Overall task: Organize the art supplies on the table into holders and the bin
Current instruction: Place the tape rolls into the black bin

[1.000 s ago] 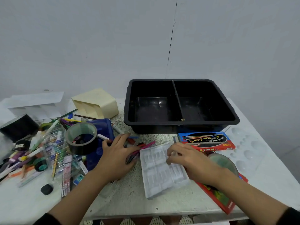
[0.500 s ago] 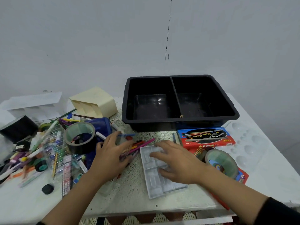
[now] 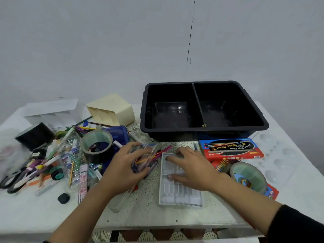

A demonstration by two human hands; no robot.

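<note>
A black two-compartment bin [image 3: 249,128] stands at the back of the table with only a small scrap inside. My left hand [image 3: 122,167] grips a clear plastic case [image 3: 121,202] tilted over a few coloured pencils [image 3: 162,152]. Flat on a white moulded plastic tray [image 3: 180,195] in front of the bin rests my right hand [image 3: 191,167]. A cream holder [image 3: 112,109] lies on its side at the back left. A black round holder [image 3: 35,135] lies at the far left. A heap of pens and markers [image 3: 52,163] covers the left side.
A tape roll [image 3: 97,144] sits on a blue object left of my left hand, and a second roll [image 3: 249,176] lies at right on a red box. A watercolour box [image 3: 229,149], a white palette [image 3: 280,155], scissors [image 3: 10,181] and a black eraser [image 3: 64,198] also lie about.
My left hand has closed round the clear case and tilted it up off the pencils. My right hand has slid left to the top of the white tray.
</note>
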